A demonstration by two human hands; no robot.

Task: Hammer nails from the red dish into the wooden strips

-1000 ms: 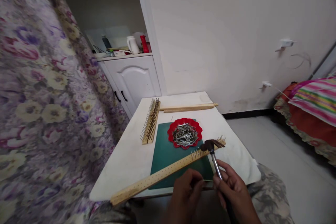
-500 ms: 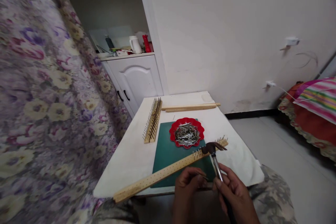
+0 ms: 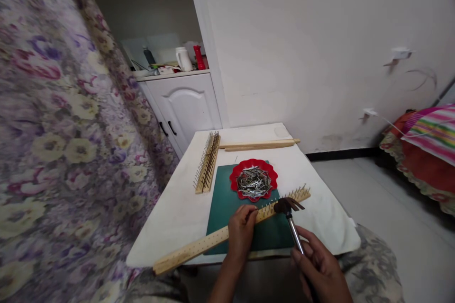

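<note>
My right hand (image 3: pixel 318 262) is wrapped around the handle of a claw hammer (image 3: pixel 293 232), whose dark head lies over a long wooden strip (image 3: pixel 209 240). The strip slants across the table, dotted with small holes along its left part and set with upright nails toward its right end. At its middle, my left hand (image 3: pixel 241 227) pinches a nail (image 3: pixel 256 208) against the wood, with the fingers hiding most of it. Just beyond the strip, a red scalloped bowl (image 3: pixel 234 173) full of loose nails rests on a green mat (image 3: pixel 222 184).
A board crowded with upright nails (image 3: pixel 207 163) stands at the table's left. More wooden strips (image 3: pixel 258 145) lie along the back of the white-covered table (image 3: pixel 170 218). One loose nail (image 3: pixel 236 158) is behind the bowl. A floral curtain (image 3: pixel 81 151) hangs at left.
My left hand has moved forward and left from near the table's front edge onto the wooden strip. The hammer has shifted only slightly, still in my right hand.
</note>
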